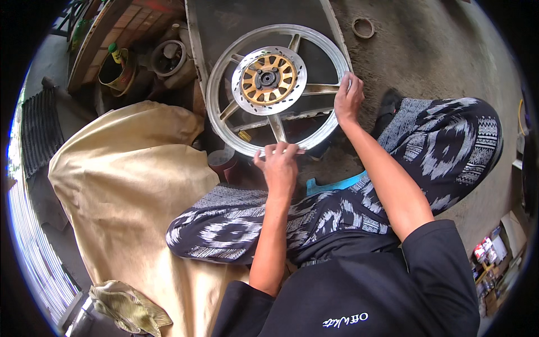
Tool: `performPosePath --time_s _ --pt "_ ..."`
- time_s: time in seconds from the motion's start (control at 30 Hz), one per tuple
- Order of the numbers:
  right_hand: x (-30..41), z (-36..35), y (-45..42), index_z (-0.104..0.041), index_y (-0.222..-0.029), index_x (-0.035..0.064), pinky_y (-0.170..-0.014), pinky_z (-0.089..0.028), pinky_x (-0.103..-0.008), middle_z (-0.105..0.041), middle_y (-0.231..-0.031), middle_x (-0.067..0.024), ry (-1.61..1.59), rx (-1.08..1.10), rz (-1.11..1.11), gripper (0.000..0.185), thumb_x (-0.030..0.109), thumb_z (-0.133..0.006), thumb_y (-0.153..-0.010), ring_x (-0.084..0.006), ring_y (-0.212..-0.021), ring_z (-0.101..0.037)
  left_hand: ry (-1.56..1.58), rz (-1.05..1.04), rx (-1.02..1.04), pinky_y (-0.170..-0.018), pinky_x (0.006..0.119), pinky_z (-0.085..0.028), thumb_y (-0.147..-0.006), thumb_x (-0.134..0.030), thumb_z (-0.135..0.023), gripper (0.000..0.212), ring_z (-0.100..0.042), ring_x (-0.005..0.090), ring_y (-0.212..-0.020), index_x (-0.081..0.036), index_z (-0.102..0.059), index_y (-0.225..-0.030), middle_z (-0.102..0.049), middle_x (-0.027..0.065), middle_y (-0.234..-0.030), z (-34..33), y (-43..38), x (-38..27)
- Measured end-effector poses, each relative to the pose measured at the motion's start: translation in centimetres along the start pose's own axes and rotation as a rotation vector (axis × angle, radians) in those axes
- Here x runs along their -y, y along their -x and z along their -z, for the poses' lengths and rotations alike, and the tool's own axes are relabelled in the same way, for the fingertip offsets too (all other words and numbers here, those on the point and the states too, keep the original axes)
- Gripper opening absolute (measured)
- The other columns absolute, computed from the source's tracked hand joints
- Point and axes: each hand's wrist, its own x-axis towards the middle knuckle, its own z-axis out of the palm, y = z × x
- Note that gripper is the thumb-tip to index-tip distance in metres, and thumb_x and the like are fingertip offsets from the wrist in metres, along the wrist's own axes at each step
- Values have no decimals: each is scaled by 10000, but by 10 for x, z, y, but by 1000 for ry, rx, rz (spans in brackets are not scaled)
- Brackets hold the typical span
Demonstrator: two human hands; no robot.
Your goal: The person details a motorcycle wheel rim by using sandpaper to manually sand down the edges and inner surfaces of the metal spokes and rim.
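A spoked cast-alloy motorcycle wheel (276, 126) without a tyre lies in front of me, its near side reaching over the edge of a dark tabletop (252, 12). On its hub sits a silver brake disc (269, 110) with a gold-coloured carrier (255, 97). My left hand (280, 162) is curled over the near rim, by the foot of a spoke. Something thin and reddish shows at its fingertips, too small to identify. The right side of the rim is gripped by my right hand (350, 99), its fingers over the outer edge and its thumb hidden.
A tan cover (139, 168) drapes a bulky shape at left, with a striped cloth (128, 307) at its lower end. Beyond it stand a bucket (122, 84) holding a green-capped bottle and a round tub (181, 57). A ring (363, 28) lies on the concrete floor at right.
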Motion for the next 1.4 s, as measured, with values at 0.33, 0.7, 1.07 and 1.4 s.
performPosePath --time_s 0.33,0.7,1.07,1.4 --pt "-3 0 -1 -565 -1150 68 -938 -431 -482 -594 -1114 -157 -10 21 -22 278 289 -455 -1021 -365 -1078 -570 41 13 0 -1033 552 -255 -809 -127 -661 153 -561 223 -997 -213 -705 -927 -630 -36 -920 -10 -11 -1" --pt "-4 0 0 -573 -1121 58 -894 -455 -489 -605 -1081 -175 -12 -8 13 243 255 -482 -1011 -376 -1038 -588 110 17 106 -1004 522 -296 -827 -162 -671 113 -571 235 -956 -195 -698 -932 -634 -23 -917 0 -10 8" --pt "-5 0 -3 -573 -1139 51 -930 -430 -487 -597 -1118 -173 -26 26 -4 274 268 -459 -1016 -367 -1084 -563 234 -31 348 -835 447 -351 -872 -279 -678 217 -588 311 -990 -125 -647 -1021 -655 79 -950 3 -37 17" --pt "-5 1 -3 -581 -1153 45 -911 -442 -485 -601 -1114 -194 -28 41 -19 286 263 -452 -1019 -388 -1052 -577 243 56 358 -806 488 -380 -816 -434 -727 423 -629 330 -979 -87 -630 -1038 -696 111 -1017 -2 -37 36"
